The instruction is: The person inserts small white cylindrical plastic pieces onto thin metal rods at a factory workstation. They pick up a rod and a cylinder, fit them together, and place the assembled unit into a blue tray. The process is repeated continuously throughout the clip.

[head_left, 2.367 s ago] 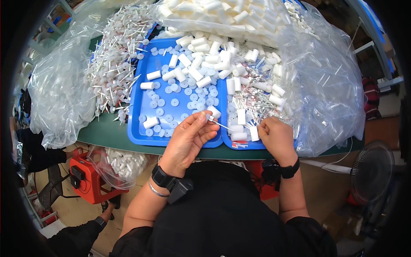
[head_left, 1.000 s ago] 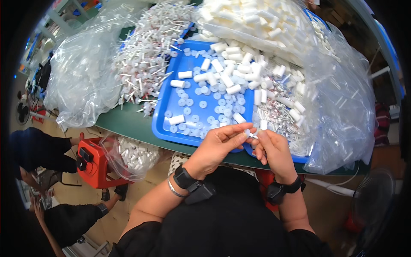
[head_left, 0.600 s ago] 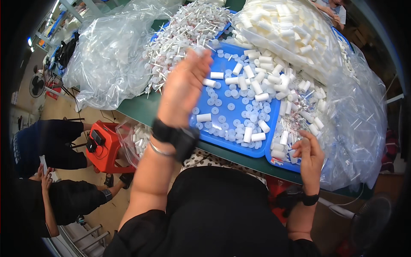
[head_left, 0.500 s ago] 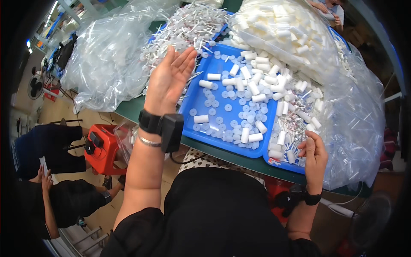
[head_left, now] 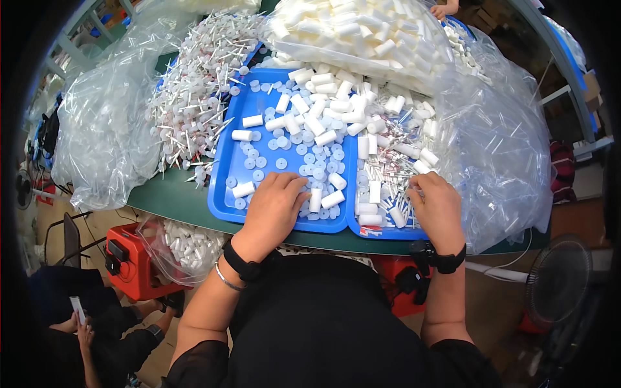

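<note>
Blue plastic tray (head_left: 323, 226), rounded corners, holding translucent discs (head_left: 281, 163) and white cylinders (head_left: 315, 200), mostly heaped toward the upper right corner.

Left hand (head_left: 273, 204): back uppermost, over the tray's near rim; fingers bent, side by side, tips among the discs. One white cylinder just beside the fingertips on the right, a second beyond it, another lying to the left of the knuckles. Thumb hidden beneath; cannot tell whether anything is pinched.

Right hand (head_left: 440, 204): over the right side of a second blue tray (head_left: 388, 233), adjoining the first; index finger and thumb curled toward each other just beside thin pins (head_left: 388, 161). Whether they close on a pin cannot be told. White cylinders scattered among the pins, several along the near edge.

Wrists: a black strap on each; one silver bangle (head_left: 228, 277), left forearm.

Surface: dark green table (head_left: 168, 204). At left, a heap of stemmed pieces (head_left: 194, 84), then crumpled clear plastic (head_left: 107, 142). At the far side, a large clear bag (head_left: 362, 35) full of white cylinders. At right, more clear sheeting (head_left: 498, 149).

Room: red stool (head_left: 132, 278), lower left, beside a bag of small white parts (head_left: 191, 242); round fan (head_left: 558, 281), lower right; a co-worker's hand (head_left: 445, 10) at the top; another person, lower left, holding a pale flat object (head_left: 77, 309).
</note>
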A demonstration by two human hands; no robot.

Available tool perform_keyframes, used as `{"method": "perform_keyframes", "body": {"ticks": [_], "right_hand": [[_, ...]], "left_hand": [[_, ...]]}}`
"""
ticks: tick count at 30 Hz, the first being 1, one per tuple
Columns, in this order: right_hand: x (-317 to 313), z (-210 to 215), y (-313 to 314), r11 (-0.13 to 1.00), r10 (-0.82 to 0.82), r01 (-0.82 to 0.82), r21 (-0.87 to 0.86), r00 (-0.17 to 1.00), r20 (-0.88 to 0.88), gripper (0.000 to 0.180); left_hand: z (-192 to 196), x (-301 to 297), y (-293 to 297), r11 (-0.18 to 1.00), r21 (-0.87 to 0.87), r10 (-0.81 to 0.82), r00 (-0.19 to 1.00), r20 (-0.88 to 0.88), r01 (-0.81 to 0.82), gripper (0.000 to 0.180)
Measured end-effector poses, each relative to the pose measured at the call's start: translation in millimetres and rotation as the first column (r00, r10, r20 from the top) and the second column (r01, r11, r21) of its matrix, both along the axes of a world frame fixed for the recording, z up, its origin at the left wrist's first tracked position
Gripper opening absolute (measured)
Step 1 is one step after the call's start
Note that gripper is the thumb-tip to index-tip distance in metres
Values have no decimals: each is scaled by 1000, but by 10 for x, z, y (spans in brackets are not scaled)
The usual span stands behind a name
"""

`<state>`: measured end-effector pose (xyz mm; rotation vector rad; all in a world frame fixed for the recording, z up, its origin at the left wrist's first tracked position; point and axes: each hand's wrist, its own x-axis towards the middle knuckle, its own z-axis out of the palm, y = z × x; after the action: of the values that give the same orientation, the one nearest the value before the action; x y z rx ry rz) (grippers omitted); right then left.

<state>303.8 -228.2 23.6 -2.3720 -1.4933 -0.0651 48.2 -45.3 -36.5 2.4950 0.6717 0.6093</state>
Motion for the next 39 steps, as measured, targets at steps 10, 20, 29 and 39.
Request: {"method": "perform_keyframes", "body": {"ticks": [10,20,29,39], "right_hand": [[114,-397,-123,996,-88,88,9,996,28,12],[6,-29,-31,986,-28,9,164,993,116,22],[-434,146,72,944,179,-80,320,938,-295,13],[-793,180,284,882,405,-330,338,896,-182,9]], "left_hand": [[-178,-99,179,978,-203,-15,993,120,39,21],[-60,-103,175,952,-303,75,994,85,-46,23],[55,-76,174,829,-551,235,955,182,-98,22],[179,-27,-114,-68,-901,281,875,394,428,31]]}}
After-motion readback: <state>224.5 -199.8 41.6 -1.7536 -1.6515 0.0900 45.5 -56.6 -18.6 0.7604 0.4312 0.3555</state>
